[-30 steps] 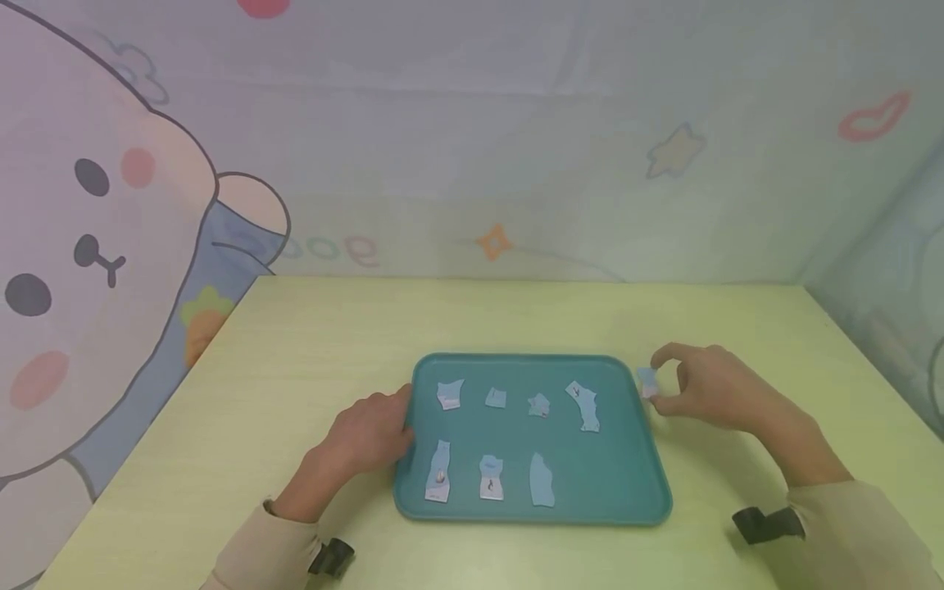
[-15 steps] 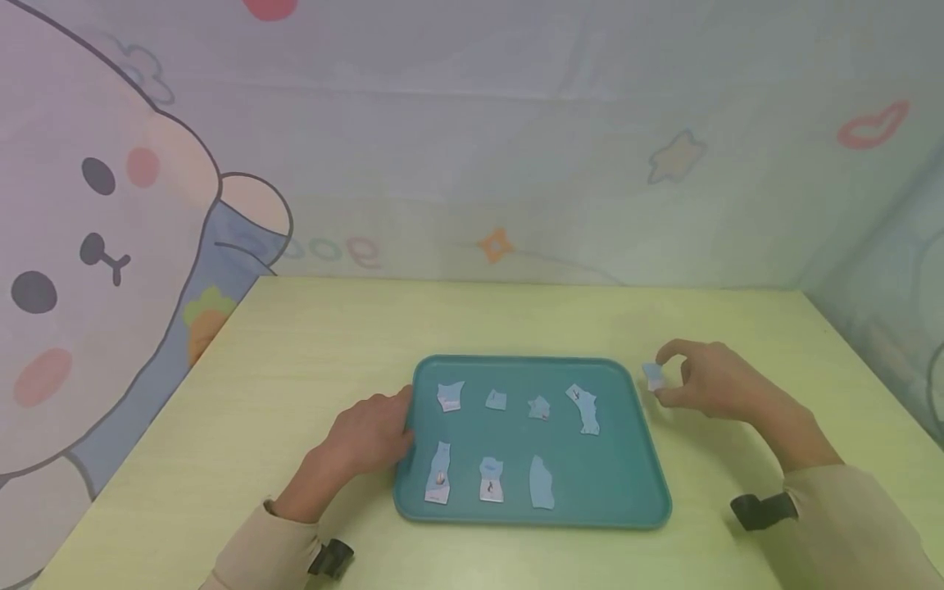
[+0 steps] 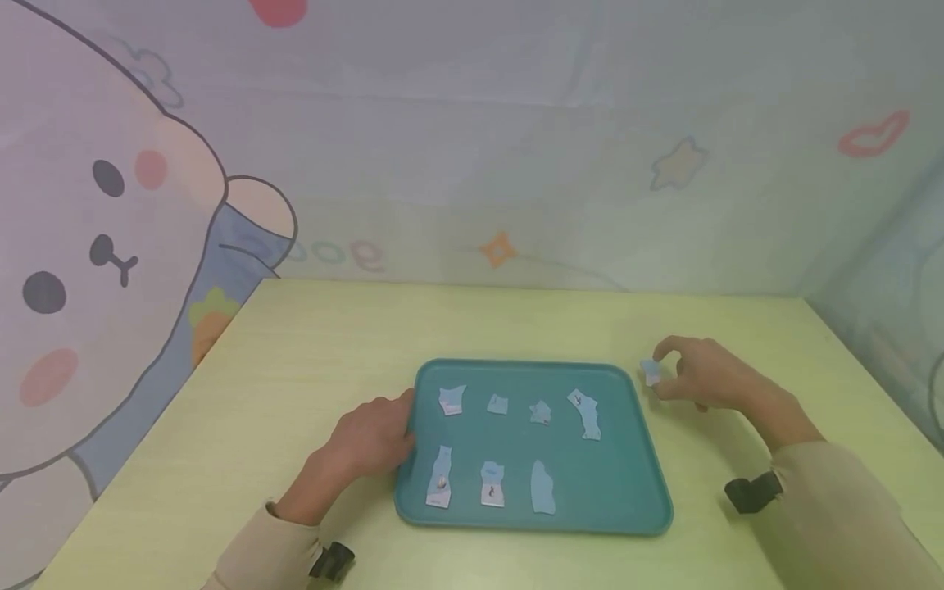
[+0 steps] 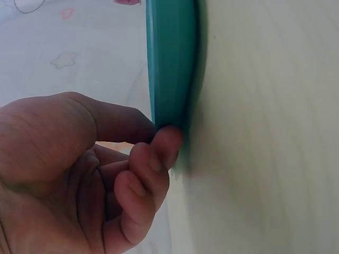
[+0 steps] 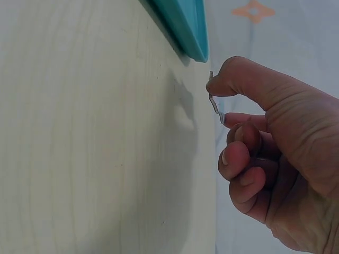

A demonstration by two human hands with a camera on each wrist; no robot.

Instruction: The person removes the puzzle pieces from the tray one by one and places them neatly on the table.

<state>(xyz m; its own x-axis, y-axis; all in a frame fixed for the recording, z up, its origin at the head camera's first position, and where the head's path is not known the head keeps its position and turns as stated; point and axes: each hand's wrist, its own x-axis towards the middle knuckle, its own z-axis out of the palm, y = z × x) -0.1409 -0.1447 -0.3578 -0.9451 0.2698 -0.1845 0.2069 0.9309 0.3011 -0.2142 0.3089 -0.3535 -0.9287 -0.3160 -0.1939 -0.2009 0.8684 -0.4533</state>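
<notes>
A teal tray (image 3: 531, 524) lies on the table. My left hand (image 3: 374, 434) grips its left edge between thumb and curled fingers (image 4: 143, 164). To the right of the tray's far right corner, my right hand (image 3: 704, 373) pinches a small, flat, light blue and white puzzle piece (image 3: 651, 373) with irregular edges. In the right wrist view this piece (image 5: 213, 100) appears edge-on, thin and slightly bent, held above the table between thumb and index finger. The other fingers (image 5: 246, 182) are curled in below it.
Several similar pieces lie in two rows on the tray, among them a curved strip (image 3: 587, 416) at the far row's right end and a plain blue one (image 3: 542, 487) in the near row. Behind the pale yellow table (image 3: 354, 328) hangs a printed cloth (image 3: 442, 147).
My right hand has moved slightly back toward the far side with the puzzle piece, which has turned a little. The left hand stays at the tray's edge. The head view has shifted slightly.
</notes>
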